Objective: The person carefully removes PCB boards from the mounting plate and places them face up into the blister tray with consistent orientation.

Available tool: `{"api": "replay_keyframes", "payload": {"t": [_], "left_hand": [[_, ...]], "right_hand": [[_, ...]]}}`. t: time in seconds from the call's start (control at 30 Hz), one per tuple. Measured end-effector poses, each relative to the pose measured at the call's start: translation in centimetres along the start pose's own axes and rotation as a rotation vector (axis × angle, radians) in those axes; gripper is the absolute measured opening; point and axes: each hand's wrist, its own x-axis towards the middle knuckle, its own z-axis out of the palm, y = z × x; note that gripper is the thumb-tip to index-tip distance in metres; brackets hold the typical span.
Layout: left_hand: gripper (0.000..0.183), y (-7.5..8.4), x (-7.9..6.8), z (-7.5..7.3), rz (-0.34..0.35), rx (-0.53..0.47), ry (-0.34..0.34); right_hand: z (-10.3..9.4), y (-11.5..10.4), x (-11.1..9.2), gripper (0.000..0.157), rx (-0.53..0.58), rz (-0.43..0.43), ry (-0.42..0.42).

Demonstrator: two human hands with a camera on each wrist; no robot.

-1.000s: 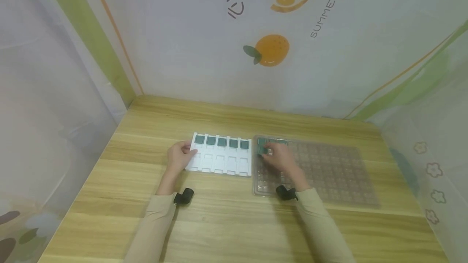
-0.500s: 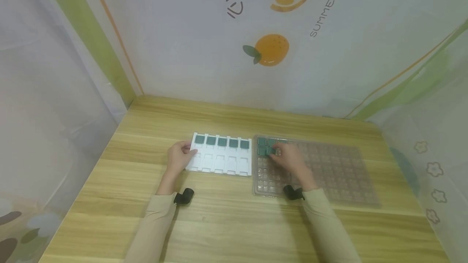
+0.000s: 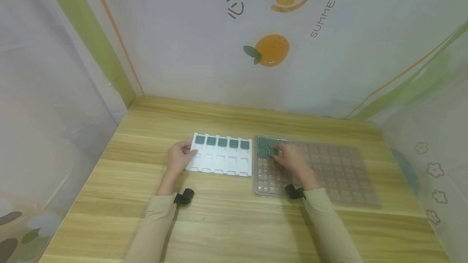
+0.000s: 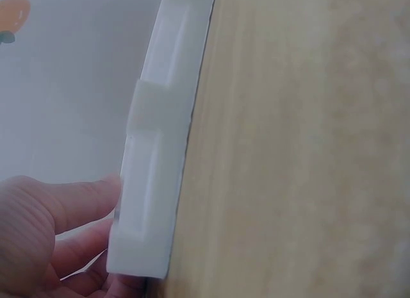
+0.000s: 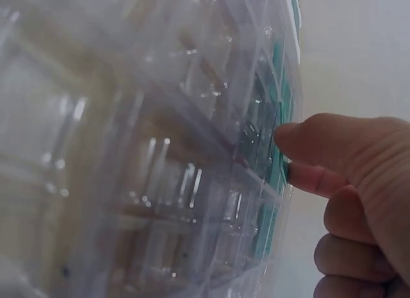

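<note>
My left hand (image 3: 178, 158) grips the left edge of a white plastic tray (image 3: 220, 162), thumb on top; the left wrist view has the hand (image 4: 38, 227) at the tray's side edge (image 4: 163, 182). Along the tray's back row lie several green square chips (image 3: 222, 142); its front pockets hold none. To the right, my right hand (image 3: 292, 159) pinches a green chip (image 3: 272, 151) at a pocket in the second row of a clear pocketed tray (image 3: 266, 190). Thumb and index finger meet that chip (image 5: 276, 170) in the right wrist view. More green chips (image 3: 262, 142) sit around it, some behind the fingers.
Both trays rest side by side on a wooden table (image 3: 226, 222), a narrow gap between them. The clear tray extends far right, its pockets (image 3: 336, 173) see-through. A printed cloth (image 3: 190, 52) hangs behind the table. Black wrist cameras (image 3: 184, 196) are strapped to both wrists.
My right hand has moved a little right, from the second row's first pocket to its second. A green chip now lies in that first pocket. The left hand and white tray have stayed still.
</note>
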Motion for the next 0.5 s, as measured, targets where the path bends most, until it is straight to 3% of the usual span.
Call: {"api": "replay_keyframes", "payload": {"t": [0.5], "left_hand": [[0.033,-0.23,0.1,0.09,0.002,0.006,0.009]], "right_hand": [[-0.18,0.28,0.1,0.03,-0.033,-0.018,0.0]]}}
